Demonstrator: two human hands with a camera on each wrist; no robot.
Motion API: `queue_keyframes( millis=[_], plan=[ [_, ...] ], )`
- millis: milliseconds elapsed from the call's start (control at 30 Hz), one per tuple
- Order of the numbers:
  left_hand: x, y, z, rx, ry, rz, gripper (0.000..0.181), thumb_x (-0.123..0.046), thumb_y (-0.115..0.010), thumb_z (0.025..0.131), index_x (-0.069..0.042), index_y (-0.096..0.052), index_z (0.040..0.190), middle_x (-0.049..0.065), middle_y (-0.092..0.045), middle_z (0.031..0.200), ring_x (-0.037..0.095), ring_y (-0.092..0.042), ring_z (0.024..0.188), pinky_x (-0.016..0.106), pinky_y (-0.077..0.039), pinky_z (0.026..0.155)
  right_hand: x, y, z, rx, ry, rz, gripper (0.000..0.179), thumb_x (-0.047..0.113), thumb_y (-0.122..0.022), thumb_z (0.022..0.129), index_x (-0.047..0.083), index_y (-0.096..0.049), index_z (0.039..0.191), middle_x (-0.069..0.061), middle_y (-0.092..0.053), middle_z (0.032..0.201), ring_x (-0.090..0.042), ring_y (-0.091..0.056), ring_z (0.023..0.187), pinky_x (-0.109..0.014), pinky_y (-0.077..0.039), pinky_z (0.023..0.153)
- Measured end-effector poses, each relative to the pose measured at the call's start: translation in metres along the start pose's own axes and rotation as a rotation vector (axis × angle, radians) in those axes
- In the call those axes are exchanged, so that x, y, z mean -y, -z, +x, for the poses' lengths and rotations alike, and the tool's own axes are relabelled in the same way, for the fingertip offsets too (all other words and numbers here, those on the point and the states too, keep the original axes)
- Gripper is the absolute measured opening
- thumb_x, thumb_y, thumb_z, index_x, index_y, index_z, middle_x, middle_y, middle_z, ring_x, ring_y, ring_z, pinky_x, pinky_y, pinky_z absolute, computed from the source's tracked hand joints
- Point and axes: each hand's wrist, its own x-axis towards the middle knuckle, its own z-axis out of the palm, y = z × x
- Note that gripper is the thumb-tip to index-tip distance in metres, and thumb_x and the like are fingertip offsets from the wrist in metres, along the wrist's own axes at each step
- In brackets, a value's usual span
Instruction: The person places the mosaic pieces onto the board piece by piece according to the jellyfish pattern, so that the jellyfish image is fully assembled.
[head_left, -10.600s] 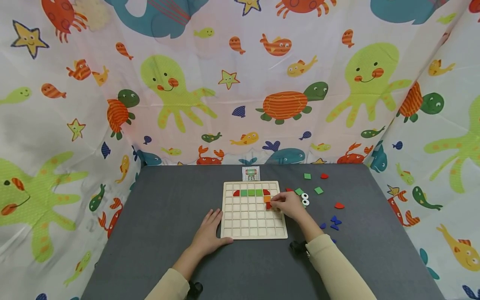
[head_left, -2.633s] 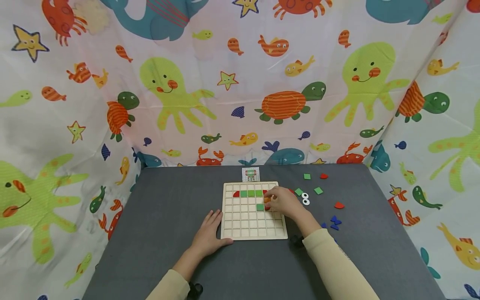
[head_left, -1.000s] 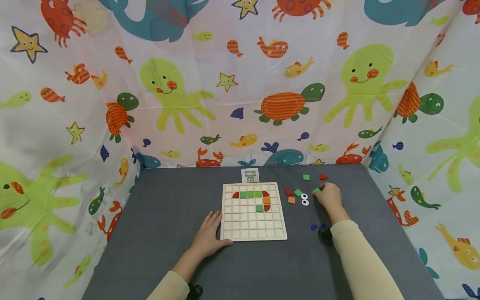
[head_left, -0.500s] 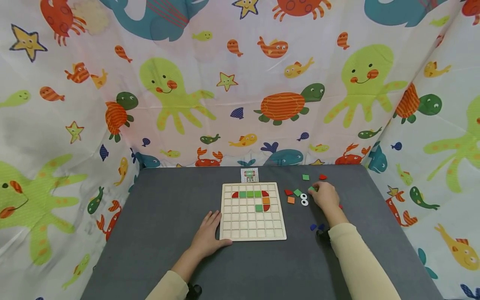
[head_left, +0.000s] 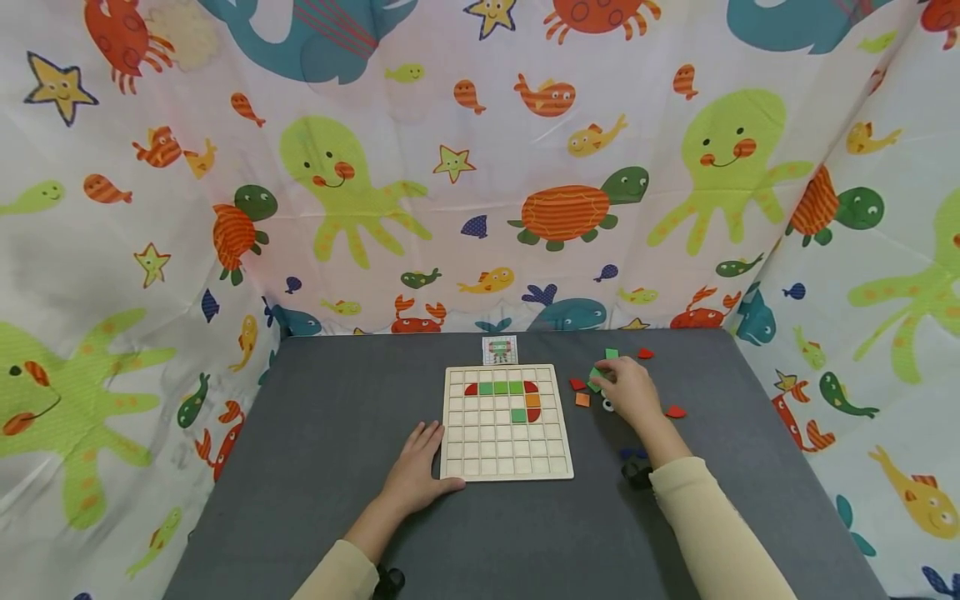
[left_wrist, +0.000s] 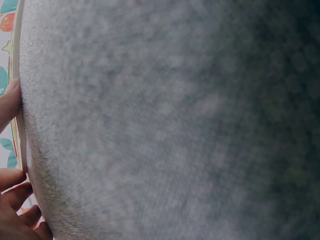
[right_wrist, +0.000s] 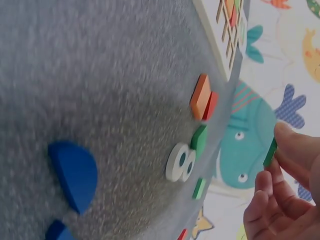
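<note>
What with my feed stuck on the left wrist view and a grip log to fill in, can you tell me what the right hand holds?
Observer: In the right wrist view, the right hand pinches a small green piece.
Operator: Where is that hand?
Observer: The head view puts it off to the person's right of the board, not over it.
Operator: And what's laid out there?
Observer: Among others, three green squares side by side, with a red piece at each end of that row.

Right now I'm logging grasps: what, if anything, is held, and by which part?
The right hand pinches a green tile by the side toward the palm. The left hand rests against the board, gripping nothing.
</note>
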Motion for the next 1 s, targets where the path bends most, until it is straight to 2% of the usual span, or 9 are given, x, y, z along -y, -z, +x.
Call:
queue_keyframes(
  millis=[233, 333, 567, 1000],
  plan=[
    [-0.001, 0.001, 0.000, 0.000, 0.001, 0.013, 0.107, -0.054, -0.085, 0.075, -0.006, -0.035, 0.157, 0.012, -0.033, 0.164, 0.036, -0.021, 0.154, 0.057, -0.035, 0.115, 0.021, -0.006, -0.009, 0.019, 0.074, 0.035, 0.033, 0.023, -0.075, 0.093, 0.006, -0.073, 0.121, -0.017, -0.064, 0.125, -0.035, -0.066, 0.103, -0.047, -0.056, 0.075],
    [-0.001, 0.001, 0.000, 0.002, 0.008, 0.005, 0.107, -0.054, -0.085, 0.076, -0.007, -0.034, 0.158, 0.011, -0.032, 0.164, 0.035, -0.020, 0.155, 0.057, -0.035, 0.116, 0.033, -0.008, -0.011, 0.035, 0.115, 0.063, 0.032, 0.023, -0.076, 0.092, 0.007, -0.074, 0.120, -0.014, -0.064, 0.120, -0.031, -0.065, 0.097, -0.042, -0.055, 0.070],
    [0.000, 0.000, 0.000, 0.002, 0.001, 0.009, 0.108, -0.054, -0.085, 0.075, -0.008, -0.034, 0.158, 0.010, -0.032, 0.164, 0.035, -0.019, 0.155, 0.057, -0.035, 0.115, 0.057, -0.019, -0.013, 0.064, 0.183, 0.070, 0.030, 0.021, -0.079, 0.089, 0.009, -0.076, 0.117, -0.010, -0.066, 0.110, -0.021, -0.061, 0.087, -0.039, -0.051, 0.071],
    [0.005, -0.002, 0.002, 0.006, 0.004, -0.001, 0.108, -0.056, -0.084, 0.076, -0.010, -0.032, 0.159, 0.008, -0.030, 0.166, 0.033, -0.017, 0.156, 0.056, -0.034, 0.117, 0.078, -0.047, -0.011, 0.201, 0.253, 0.120, 0.029, 0.025, -0.076, 0.092, 0.012, -0.075, 0.118, -0.005, -0.067, 0.113, -0.020, -0.062, 0.094, -0.033, -0.052, 0.071]
  ],
)
